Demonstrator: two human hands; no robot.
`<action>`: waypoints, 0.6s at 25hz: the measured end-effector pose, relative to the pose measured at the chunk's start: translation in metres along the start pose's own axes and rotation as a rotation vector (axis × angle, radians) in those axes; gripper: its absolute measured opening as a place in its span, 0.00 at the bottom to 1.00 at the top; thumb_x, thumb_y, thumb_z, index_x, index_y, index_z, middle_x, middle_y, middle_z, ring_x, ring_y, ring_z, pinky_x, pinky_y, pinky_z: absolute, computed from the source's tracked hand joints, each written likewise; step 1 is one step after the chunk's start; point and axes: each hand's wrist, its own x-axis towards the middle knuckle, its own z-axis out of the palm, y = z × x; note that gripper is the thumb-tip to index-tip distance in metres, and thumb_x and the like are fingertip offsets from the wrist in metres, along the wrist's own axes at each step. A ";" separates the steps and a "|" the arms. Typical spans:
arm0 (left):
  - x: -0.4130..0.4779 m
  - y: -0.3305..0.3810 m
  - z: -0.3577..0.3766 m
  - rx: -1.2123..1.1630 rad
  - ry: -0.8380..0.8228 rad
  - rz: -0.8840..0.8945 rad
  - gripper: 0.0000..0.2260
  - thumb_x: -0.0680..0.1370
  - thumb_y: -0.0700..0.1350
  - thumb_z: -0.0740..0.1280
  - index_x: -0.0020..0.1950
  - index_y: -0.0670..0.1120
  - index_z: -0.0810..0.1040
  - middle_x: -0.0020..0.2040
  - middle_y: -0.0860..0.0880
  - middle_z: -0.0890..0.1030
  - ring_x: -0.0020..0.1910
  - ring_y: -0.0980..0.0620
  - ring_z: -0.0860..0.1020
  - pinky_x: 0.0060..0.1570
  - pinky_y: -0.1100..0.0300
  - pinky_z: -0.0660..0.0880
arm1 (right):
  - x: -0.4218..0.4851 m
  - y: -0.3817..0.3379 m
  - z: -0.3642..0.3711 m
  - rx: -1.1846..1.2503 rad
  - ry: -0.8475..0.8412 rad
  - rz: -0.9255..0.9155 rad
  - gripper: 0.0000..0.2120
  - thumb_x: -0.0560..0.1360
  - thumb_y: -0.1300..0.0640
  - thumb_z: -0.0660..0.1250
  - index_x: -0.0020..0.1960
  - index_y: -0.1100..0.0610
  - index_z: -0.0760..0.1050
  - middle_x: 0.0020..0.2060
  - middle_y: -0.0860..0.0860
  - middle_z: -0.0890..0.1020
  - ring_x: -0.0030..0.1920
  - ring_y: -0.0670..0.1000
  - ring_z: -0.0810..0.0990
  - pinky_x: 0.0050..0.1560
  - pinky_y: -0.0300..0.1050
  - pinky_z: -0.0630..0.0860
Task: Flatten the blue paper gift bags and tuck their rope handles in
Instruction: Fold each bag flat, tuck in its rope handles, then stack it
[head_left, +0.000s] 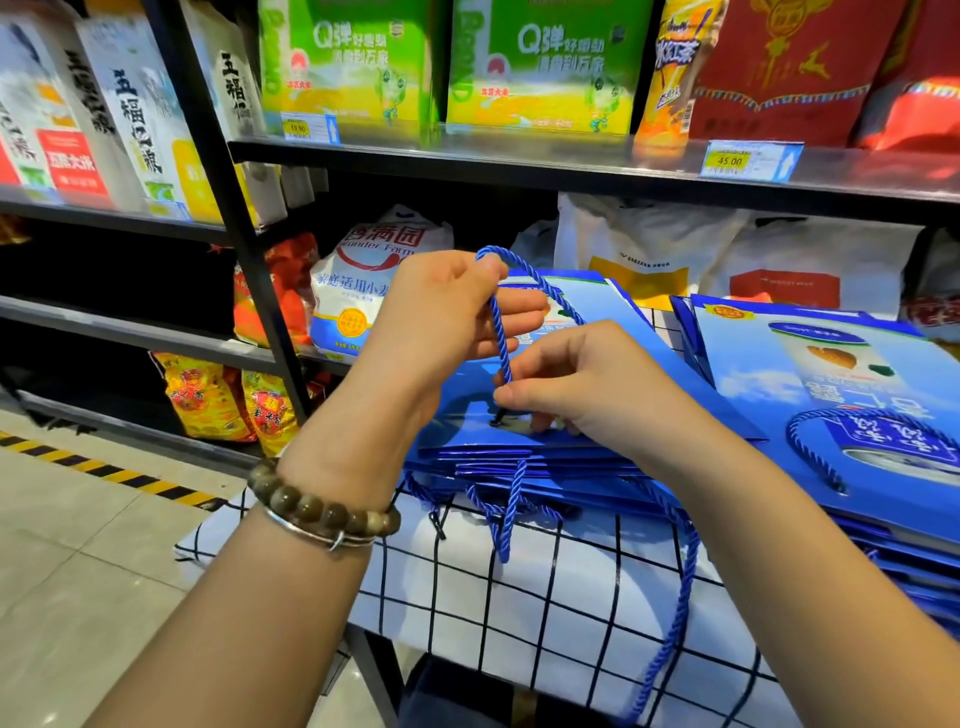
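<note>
Head view: a flattened glossy blue paper gift bag (641, 338) tops a stack on a black-checked white tablecloth (519, 597). The left hand (452, 306) curls round its raised twisted blue rope handle (501, 343); the right hand (571, 384) pinches the rope near its eyelet. Tugging hard might tear the paper there, or slide the stack.

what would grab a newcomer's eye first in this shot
Two bare hands at the centre: the left hand holds up a loop of blue rope handle while the right hand pinches its lower end just above the top bag of a flat blue stack. A second pile of blue gift bags lies to the right on the checked cloth, and bright green boxes stand on the shelf above.
</note>
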 end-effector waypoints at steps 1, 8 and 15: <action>0.000 0.001 0.001 -0.003 0.004 0.005 0.11 0.81 0.41 0.56 0.40 0.44 0.73 0.31 0.51 0.83 0.33 0.55 0.82 0.36 0.62 0.80 | 0.000 0.001 -0.001 0.008 0.000 0.003 0.07 0.69 0.64 0.71 0.34 0.56 0.78 0.26 0.50 0.78 0.25 0.45 0.74 0.24 0.31 0.67; -0.027 -0.023 -0.047 0.864 -0.130 0.092 0.13 0.73 0.58 0.65 0.44 0.51 0.81 0.36 0.57 0.79 0.36 0.63 0.74 0.41 0.59 0.72 | 0.006 0.008 -0.003 0.064 -0.012 0.007 0.07 0.71 0.71 0.66 0.42 0.60 0.78 0.34 0.59 0.80 0.33 0.51 0.79 0.35 0.38 0.78; -0.041 -0.028 -0.048 1.150 -0.152 0.075 0.19 0.68 0.60 0.69 0.56 0.56 0.80 0.55 0.57 0.81 0.55 0.56 0.76 0.55 0.58 0.72 | 0.008 0.007 0.001 -0.184 -0.044 -0.074 0.09 0.69 0.66 0.70 0.39 0.53 0.80 0.31 0.45 0.80 0.34 0.43 0.79 0.38 0.35 0.75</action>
